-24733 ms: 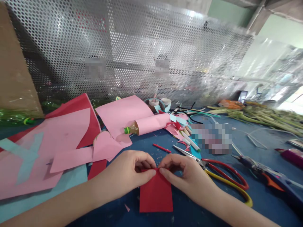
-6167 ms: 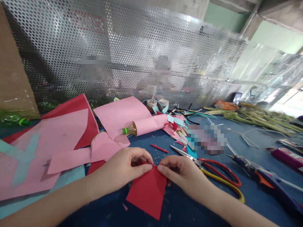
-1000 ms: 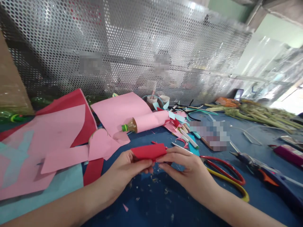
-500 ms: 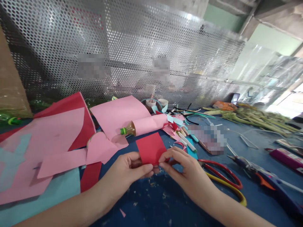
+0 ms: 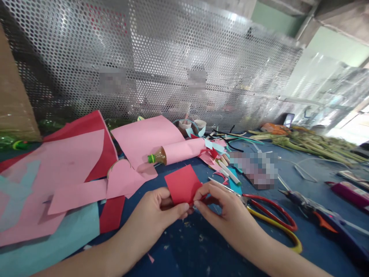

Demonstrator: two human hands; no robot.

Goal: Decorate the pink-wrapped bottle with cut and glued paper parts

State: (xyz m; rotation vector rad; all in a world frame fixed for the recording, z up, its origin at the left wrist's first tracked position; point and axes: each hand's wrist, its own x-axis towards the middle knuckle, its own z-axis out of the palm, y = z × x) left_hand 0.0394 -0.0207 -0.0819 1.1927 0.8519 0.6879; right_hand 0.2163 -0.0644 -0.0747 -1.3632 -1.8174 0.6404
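Note:
A small red square of paper (image 5: 183,184) is held up over the blue tabletop, between both hands. My left hand (image 5: 163,207) pinches its lower left part, thumb in front and fingers behind. With thumb and forefinger, my right hand (image 5: 217,202) grips the lower right corner. Just behind the right hand lie scissors (image 5: 271,213) with one red and one yellow handle, their blades partly covered by that hand. Beyond the square, a bottle (image 5: 158,155) with a green cap lies on its side, its body wrapped in pink paper (image 5: 184,150).
Pink, red and light blue paper sheets (image 5: 77,154) overlap on the left. Paper scraps and markers (image 5: 229,173) lie behind the right hand. A glue gun (image 5: 317,215) rests at the right, near a purple box (image 5: 350,194). Green stalks (image 5: 308,142) and a perforated metal panel (image 5: 161,57) are at the back.
The red square has tilted slightly and its right side has drawn in a little. The right hand has shifted slightly, showing more of the scissor blades. Both hands keep their grip.

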